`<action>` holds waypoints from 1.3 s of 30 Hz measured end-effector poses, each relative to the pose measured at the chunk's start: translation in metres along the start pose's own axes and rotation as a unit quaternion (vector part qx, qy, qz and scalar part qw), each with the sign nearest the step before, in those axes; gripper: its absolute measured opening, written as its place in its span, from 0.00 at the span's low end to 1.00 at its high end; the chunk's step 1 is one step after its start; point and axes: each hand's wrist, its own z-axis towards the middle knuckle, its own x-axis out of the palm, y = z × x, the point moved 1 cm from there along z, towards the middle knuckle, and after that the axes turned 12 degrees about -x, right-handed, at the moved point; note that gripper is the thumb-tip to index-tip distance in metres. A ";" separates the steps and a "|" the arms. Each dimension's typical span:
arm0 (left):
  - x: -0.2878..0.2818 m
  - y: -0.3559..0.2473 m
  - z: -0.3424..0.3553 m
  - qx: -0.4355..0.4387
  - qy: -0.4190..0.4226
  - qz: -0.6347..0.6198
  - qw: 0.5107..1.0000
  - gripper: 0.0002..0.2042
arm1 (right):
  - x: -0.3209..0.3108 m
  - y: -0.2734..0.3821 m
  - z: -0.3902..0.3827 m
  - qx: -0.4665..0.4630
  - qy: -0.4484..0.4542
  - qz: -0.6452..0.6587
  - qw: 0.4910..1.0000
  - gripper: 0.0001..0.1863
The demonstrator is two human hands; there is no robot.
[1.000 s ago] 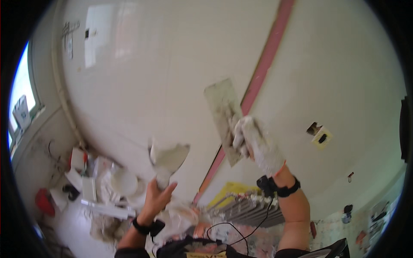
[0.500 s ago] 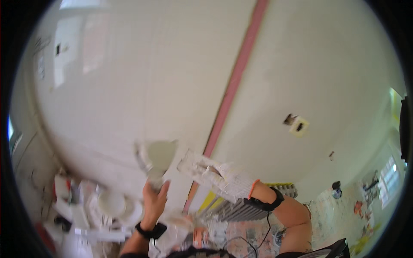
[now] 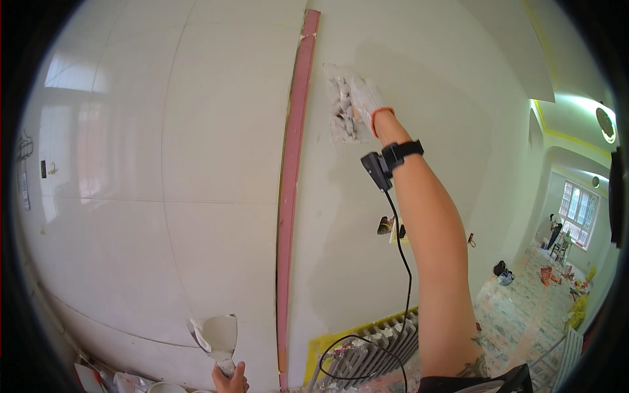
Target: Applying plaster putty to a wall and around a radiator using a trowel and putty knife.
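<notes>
At the lower left, my left hand (image 3: 230, 380) grips the handle of a wide putty knife (image 3: 217, 333), its blade pointing up with pale putty on it. My right hand (image 3: 369, 99), in a white knit glove with an orange cuff, is raised high and closed round the handle of a plastering trowel (image 3: 338, 108). The putty-smeared trowel lies against or very close to the white wall (image 3: 386, 59), just right of a long pink strip (image 3: 295, 183). A damp-looking darker patch spreads over the wall around it. My fingers partly hide the trowel's handle.
Below the trowel, an electrical box opening (image 3: 385, 225) sits in the wall. A grey radiator (image 3: 370, 350) edged with yellow stands low down. A black cable (image 3: 407, 275) hangs from my right wrist. Glossy panels (image 3: 223, 131) cover the left. Buckets (image 3: 167, 388) stand at the bottom left.
My right hand has lifted the trowel from low beside the strip to high on the wall. The view has tilted up; the putty knife now shows lower in it.
</notes>
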 end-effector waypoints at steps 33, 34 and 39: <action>-0.035 -0.026 -0.027 -0.161 0.109 0.115 0.974 0.23 | 0.127 -0.162 -0.227 0.026 0.037 -0.073 0.996 0.31; -0.031 -0.024 -0.035 -0.154 0.126 0.099 0.975 0.22 | 0.128 -0.175 -0.252 0.030 0.051 -0.066 0.996 0.28; -0.003 -0.041 -0.054 -0.145 0.196 0.154 0.957 0.20 | 0.107 -0.225 -0.355 0.082 0.072 -0.092 0.990 0.14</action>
